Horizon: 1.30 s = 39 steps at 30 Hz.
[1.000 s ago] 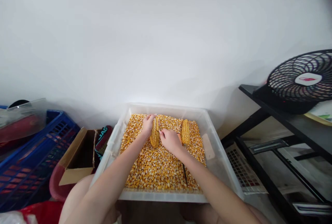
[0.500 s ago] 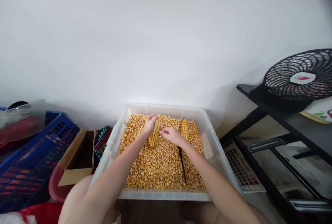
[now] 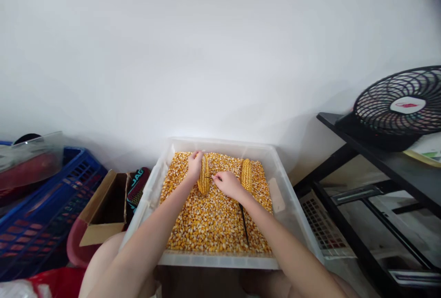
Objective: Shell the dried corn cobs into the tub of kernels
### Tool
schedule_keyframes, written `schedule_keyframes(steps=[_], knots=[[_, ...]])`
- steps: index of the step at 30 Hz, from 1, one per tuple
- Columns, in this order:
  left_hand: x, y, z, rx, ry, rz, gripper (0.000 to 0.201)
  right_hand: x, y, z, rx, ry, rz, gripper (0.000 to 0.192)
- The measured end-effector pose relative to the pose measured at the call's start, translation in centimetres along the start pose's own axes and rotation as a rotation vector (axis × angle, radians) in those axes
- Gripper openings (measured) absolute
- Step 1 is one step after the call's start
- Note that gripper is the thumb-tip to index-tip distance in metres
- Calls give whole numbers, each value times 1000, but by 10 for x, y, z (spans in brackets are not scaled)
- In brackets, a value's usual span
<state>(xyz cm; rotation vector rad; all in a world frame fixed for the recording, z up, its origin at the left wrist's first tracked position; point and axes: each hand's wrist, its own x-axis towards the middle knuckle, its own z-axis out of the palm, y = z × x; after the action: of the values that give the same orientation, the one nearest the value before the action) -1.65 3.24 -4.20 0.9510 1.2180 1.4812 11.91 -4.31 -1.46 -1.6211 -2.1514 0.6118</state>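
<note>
- One clear plastic bin (image 3: 289, 217), sitting just in front of my knees, nearly filled with loose yellow kernels (image 3: 210, 222).
- One thin black rod (image 3: 244, 224), lying on the kernels and passing under my right forearm; I cannot tell whether it is part of the tool I am gripping.
- My right hand (image 3: 229, 184), closing in a pinch on a slender dark pointed tool (image 3: 208, 178), whose tip is touching the side of the cob.
- My left hand (image 3: 195, 164), wrapping its fingers around the upper part of a corn cob (image 3: 204, 181); the cob is standing nearly upright, its lower end resting in the kernels in the far half of the bin.
- One second cob (image 3: 245, 174), lying untouched on the kernels just to the right of my right hand.
- One cardboard box (image 3: 103, 210), open, sitting on the floor left of the bin, with a blue crate (image 3: 44, 215) beyond it further left.
- One black shelf unit (image 3: 379, 164), standing to the right, carrying a black fan (image 3: 401, 105) on its top.
- One white wall (image 3: 206, 49), rising behind everything.
</note>
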Motion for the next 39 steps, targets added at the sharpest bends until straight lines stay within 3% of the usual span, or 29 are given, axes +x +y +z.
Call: schedule_keyframes(steps=[6, 13, 19, 23, 26, 30, 39], knots=[[1, -1, 0, 46, 6, 70, 20, 2, -1, 5, 36, 56, 30, 32], [-6, -1, 4, 48, -49, 36, 20, 4, 4, 29, 200, 144, 67, 32], [-10, 6, 5, -2, -210, -29, 21, 11, 27, 23, 418, -45, -15, 30], [-10, 9, 7, 14, -291, -9, 19, 13, 34, 13, 464, -153, 11, 31], [-8, 8, 7, 39, -242, 11, 18, 11, 27, 7, 439, -166, 58, 31], [-5, 2, 5, 83, -86, 90, 20, 7, 11, 6, 319, -59, 131, 29], [-7, -2, 5, 85, 90, 95, 17, 8, 6, 41, 321, 163, 229, 34]])
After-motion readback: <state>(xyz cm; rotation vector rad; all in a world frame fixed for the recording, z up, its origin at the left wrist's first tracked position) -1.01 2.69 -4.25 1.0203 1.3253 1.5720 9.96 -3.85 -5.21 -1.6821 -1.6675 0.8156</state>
